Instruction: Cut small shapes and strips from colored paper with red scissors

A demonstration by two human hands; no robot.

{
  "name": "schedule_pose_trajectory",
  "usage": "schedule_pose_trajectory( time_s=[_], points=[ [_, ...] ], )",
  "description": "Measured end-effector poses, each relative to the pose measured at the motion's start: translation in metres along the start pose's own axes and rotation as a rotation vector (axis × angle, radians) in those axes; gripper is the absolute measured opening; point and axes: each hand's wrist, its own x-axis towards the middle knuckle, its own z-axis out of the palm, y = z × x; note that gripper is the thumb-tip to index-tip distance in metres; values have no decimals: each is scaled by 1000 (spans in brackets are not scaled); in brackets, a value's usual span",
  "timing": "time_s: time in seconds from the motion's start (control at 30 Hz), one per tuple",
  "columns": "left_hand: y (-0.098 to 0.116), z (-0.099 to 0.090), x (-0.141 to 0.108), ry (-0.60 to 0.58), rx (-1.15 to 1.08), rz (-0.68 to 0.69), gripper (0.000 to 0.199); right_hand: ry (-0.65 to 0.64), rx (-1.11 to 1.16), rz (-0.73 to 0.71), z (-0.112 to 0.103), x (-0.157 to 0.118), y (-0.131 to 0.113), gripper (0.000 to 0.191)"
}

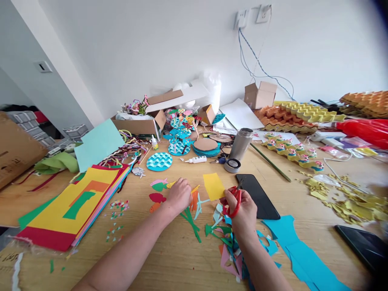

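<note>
The right hand's (245,208) fingers pinch yellow paper (214,186) stretching lengthwise forward-left from them and hold red scissors (239,200) pointing forward; whether the left hand's (179,195) curled fingers pinch anything, I cannot tell.

We count 2 hands (181,194), 1 pair of scissors (238,199), 2 dark phones (259,198), 2 wall sockets (242,19), 1 wall switch (43,66), 1 metal flask (241,144), 1 round lid (232,165).

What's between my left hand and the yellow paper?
The head view shows yellow strips, orange strips and pale blue strips between your left hand and the yellow paper.
</note>
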Motion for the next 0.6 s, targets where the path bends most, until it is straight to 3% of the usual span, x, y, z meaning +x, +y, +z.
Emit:
schedule_pose_trajectory(
  time_s=[0.37, 0.6],
  points=[
    [-1, 4, -3, 60, -16, -112, 13, -3, 10, -3, -1, 0, 2, 30],
    [2, 8, -6, 105, -101, -102, 16, -12, 32, -15, -1, 0, 2, 30]
  ],
)
